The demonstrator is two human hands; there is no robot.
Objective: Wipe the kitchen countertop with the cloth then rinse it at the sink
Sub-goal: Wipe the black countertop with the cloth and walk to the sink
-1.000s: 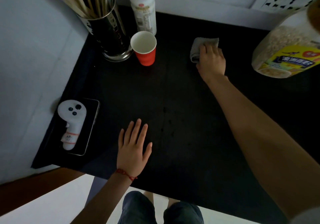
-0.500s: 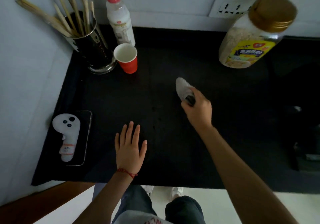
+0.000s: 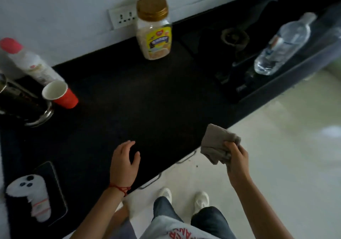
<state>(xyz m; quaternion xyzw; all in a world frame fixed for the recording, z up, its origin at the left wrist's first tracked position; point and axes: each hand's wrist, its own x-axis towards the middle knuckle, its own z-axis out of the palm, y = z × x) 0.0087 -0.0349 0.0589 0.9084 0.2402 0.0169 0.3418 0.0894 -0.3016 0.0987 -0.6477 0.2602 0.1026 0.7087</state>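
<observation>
My right hand (image 3: 237,160) grips a bunched grey cloth (image 3: 215,142), lifted off the black countertop (image 3: 132,98) and held past its front edge, above the pale floor. Near that front edge my left hand (image 3: 124,162) hovers over or rests lightly on the countertop, fingers curled and apart, holding nothing. A red string circles the left wrist. No sink is clearly visible; the dark area at the far right is too dim to make out.
On the countertop stand a gold-lidded jar (image 3: 154,29), a red paper cup (image 3: 60,94), a red-capped white bottle (image 3: 29,61) and a metal utensil holder (image 3: 22,102). A white controller (image 3: 30,196) lies at front left. A clear water bottle (image 3: 282,45) is at right.
My right hand pulled the cloth from the back of the countertop toward me, bunched it up and lifted it past the front edge. The view swung right. My left hand's fingers curled.
</observation>
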